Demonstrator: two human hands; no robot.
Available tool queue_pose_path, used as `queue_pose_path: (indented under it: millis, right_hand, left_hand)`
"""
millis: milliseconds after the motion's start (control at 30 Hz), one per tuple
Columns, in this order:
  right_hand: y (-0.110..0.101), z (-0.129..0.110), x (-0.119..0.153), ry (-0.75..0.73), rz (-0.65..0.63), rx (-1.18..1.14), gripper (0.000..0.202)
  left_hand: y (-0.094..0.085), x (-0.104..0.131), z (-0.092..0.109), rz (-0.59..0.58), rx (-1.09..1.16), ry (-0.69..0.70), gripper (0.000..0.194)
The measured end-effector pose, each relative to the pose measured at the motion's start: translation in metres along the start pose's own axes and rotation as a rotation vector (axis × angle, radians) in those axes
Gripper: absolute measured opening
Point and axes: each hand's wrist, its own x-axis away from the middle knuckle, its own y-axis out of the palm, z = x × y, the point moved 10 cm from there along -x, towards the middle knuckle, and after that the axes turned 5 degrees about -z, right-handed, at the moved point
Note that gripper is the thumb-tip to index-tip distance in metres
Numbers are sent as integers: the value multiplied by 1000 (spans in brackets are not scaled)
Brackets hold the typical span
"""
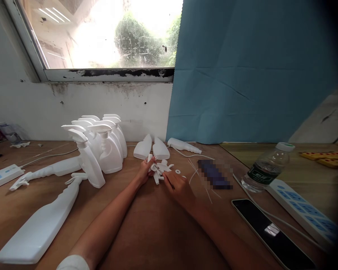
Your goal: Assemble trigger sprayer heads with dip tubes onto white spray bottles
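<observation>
The left hand (147,168) pinches a small white plastic piece (150,157) between thumb and fingers, above the brown wooden table (157,225). The right hand (183,187) grips a thin, dark, pen-like tool (171,184), its tip pointing in at the white parts beside the left fingers; whether it touches them cannot be told. If that tip skidded on the smooth plastic, it could jab the left fingertips or flick the piece loose. Just beside the hands lie loose white plastic parts (165,166), which a sliding wrist could scatter, and a small flat white ring (178,171), light enough to be nudged away. Beyond lie two white plastic bottles without heads (143,148). To the left stand white plastic spray bottles with trigger heads (109,150), packed closely enough that one knock might topple several. A large white spray bottle on its side (42,225) lies near the left forearm, where a swinging elbow could shove it.
</observation>
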Motion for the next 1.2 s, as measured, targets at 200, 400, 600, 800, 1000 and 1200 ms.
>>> queue_pose_path:
  millis: [200, 400, 600, 800, 1000, 1200]
  right_hand:
    - [8, 10, -1, 128, -10, -155, 25]
    - [-1, 42, 3, 339, -67, -336, 29]
    - [6, 62, 9, 589, -97, -686, 36]
    - [21, 59, 11, 588, -92, -904, 36]
    - [10, 29, -1, 248, -121, -570, 20]
    - [15, -7, 3, -274, -147, -16, 38]
  left_hand:
    - [0, 1, -1, -19, 80, -36, 54]
    - [12, 4, -6, -123, -11, -108, 56]
    - [16, 5, -9, -187, -27, -133, 56]
    - [20, 9, -11, -219, 15, -195, 57]
    - [29, 14, -16, -245, 37, -243, 57]
    - [24, 12, -17, -204, 57, -242, 53]
